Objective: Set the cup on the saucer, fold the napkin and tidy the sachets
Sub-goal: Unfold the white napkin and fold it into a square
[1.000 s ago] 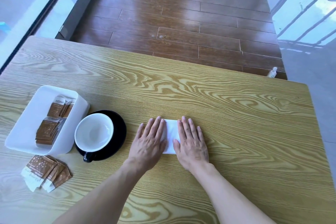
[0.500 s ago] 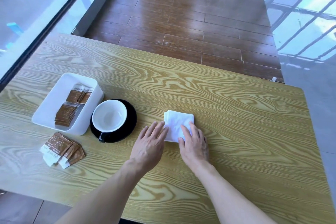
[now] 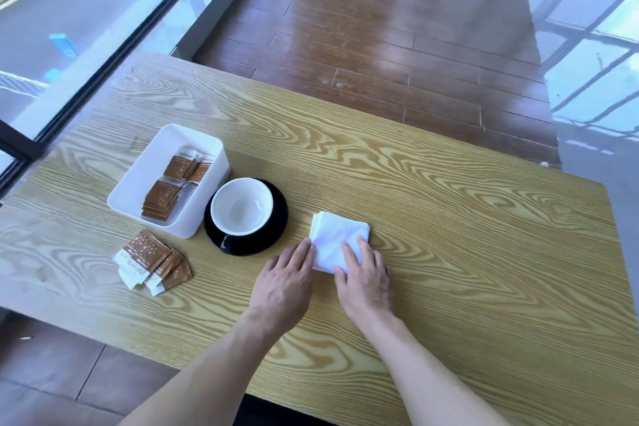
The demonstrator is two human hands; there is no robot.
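head view: wood-grain table [image 3: 449, 218], plank floor [image 3: 380, 45] beyond; both hands spread flat on napkin [image 3: 337, 239].

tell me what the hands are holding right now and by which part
Neither hand grips anything. The right hand presses its fingers flat on the folded napkin's near right part; the left hand touches its near left edge.

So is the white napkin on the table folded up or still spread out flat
Folded. The napkin is a small compact square with layered edges at its far corner, both hands flat at its near side.
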